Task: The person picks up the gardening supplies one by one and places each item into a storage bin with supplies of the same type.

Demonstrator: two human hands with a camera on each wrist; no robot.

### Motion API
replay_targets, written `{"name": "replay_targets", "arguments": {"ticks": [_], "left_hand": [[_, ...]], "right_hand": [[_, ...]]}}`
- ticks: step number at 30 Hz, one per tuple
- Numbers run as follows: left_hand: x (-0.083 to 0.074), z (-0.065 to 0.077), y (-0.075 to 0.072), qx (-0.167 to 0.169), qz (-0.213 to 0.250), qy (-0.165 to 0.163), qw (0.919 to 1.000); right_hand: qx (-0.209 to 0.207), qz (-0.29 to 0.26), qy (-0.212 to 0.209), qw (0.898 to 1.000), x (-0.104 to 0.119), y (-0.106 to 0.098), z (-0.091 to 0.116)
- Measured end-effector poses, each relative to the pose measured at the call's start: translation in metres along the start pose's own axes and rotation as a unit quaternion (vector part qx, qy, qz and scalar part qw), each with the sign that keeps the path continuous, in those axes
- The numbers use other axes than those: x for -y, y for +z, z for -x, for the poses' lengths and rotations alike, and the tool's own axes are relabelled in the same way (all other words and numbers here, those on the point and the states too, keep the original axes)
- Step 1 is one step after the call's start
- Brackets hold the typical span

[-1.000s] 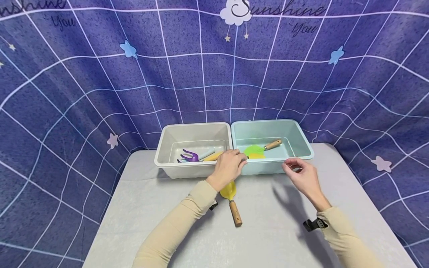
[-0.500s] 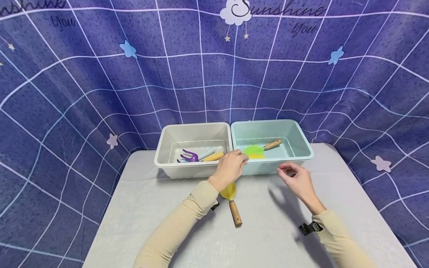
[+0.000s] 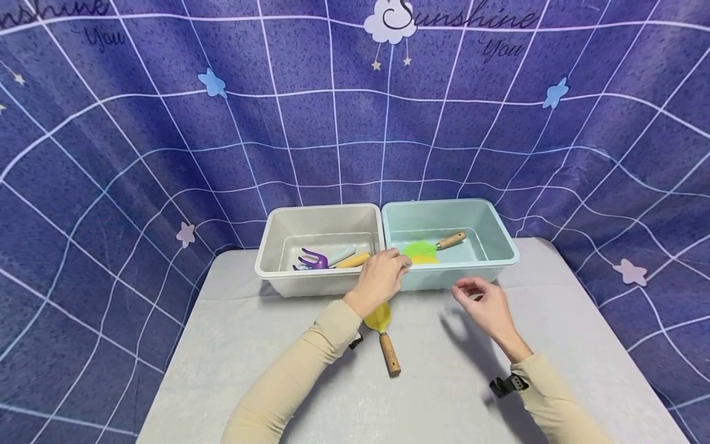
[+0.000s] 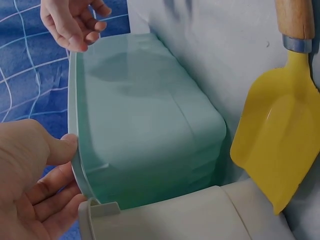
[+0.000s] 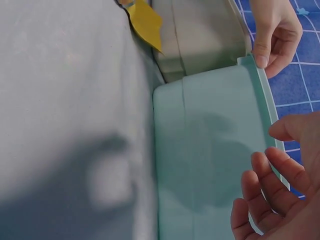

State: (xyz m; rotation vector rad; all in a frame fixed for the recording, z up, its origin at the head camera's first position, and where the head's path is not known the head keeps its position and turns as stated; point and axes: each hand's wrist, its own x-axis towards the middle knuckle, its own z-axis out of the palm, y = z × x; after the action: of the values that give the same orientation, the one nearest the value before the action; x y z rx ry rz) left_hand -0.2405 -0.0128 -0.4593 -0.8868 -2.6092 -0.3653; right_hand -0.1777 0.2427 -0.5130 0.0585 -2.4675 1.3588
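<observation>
My left hand (image 3: 379, 277) pinches the front rim of the light teal bin (image 4: 140, 100) near its left corner, thumb outside and fingers over the inner side. Apart from the bin's front wall, my right hand (image 3: 485, 305) hovers with loosely bent fingers and holds nothing. Inside this bin lie a green-headed tool (image 3: 420, 248) with a wooden handle and a yellow piece (image 3: 424, 259). A yellow garden trowel (image 4: 280, 120) with a wooden handle rests on the table below my left hand, its tip end partly hidden by my wrist in the head view.
Left of the teal bin stands a light grey bin (image 3: 310, 283), side by side with it. It contains a purple hand fork (image 3: 315, 259) and tools with pale blue and yellow handles (image 3: 354, 259). A blue grid-patterned curtain (image 3: 355, 123) hangs behind the white-covered table (image 3: 222, 357).
My right hand has moved back from the teal bin's front rim, toward me and slightly left. The left hand shifted a little, staying at the rim. Bins and trowel stay put.
</observation>
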Motion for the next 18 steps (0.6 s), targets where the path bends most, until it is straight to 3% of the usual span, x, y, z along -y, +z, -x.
{"name": "replay_targets", "arguments": {"ticks": [9, 18], "left_hand": [[0.002, 0.000, 0.003, -0.015, 0.001, 0.008, 0.9999], [0.002, 0.000, 0.004, -0.006, 0.002, 0.003, 1.0000]], "right_hand": [[0.009, -0.007, 0.006, 1.000, -0.003, 0.011, 0.012], [0.019, -0.015, 0.010, 1.000, -0.008, 0.021, 0.019]]}}
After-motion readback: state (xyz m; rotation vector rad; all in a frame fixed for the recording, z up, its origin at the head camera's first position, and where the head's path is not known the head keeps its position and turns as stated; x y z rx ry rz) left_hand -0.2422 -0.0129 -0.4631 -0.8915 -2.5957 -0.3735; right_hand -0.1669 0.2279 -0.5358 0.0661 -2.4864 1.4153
